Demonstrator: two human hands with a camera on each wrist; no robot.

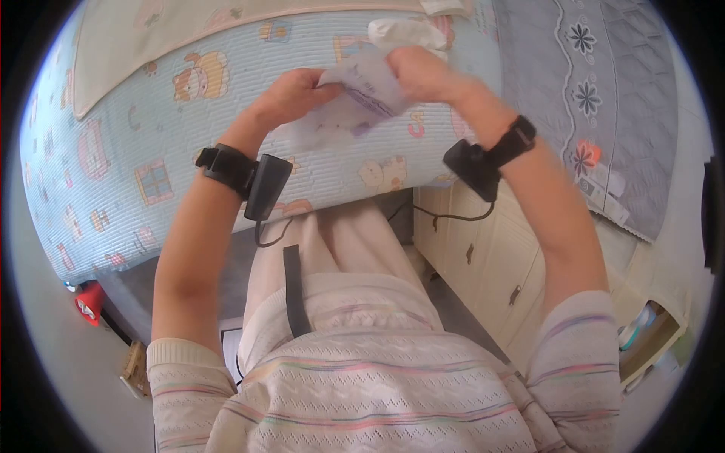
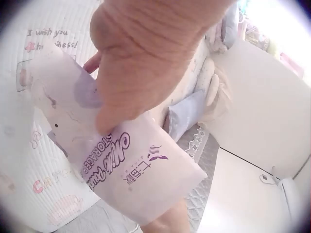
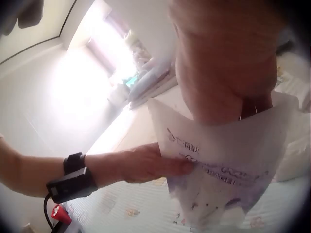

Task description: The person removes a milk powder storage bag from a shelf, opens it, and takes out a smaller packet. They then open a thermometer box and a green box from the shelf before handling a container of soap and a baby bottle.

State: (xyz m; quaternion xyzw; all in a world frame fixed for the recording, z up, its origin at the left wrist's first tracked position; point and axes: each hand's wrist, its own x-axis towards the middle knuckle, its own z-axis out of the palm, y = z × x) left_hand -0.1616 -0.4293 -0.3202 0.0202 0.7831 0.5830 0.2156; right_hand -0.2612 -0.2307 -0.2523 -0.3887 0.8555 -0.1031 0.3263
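Note:
A translucent white milk powder storage bag [image 1: 370, 94] with purple print is held up over the bed, between both hands. My left hand [image 1: 293, 97] grips one side of the bag, its thumb lying across the printed face. In the right wrist view the bag [image 3: 218, 170] has its mouth spread, and my right hand [image 3: 223, 73] reaches down into it. The right fingers are hidden by the bag wall, so I cannot tell how they lie. Just past the right hand, a white bundled cloth [image 1: 404, 34] lies on the bed.
A light blue quilted mat [image 1: 113, 196] with cartoon prints covers the bed, and a beige cloth [image 1: 113, 53] lies at its far left. To the right is a grey quilted cover [image 1: 634, 113] over a cream cabinet [image 1: 483, 249]. Black cables hang from both wrist cameras.

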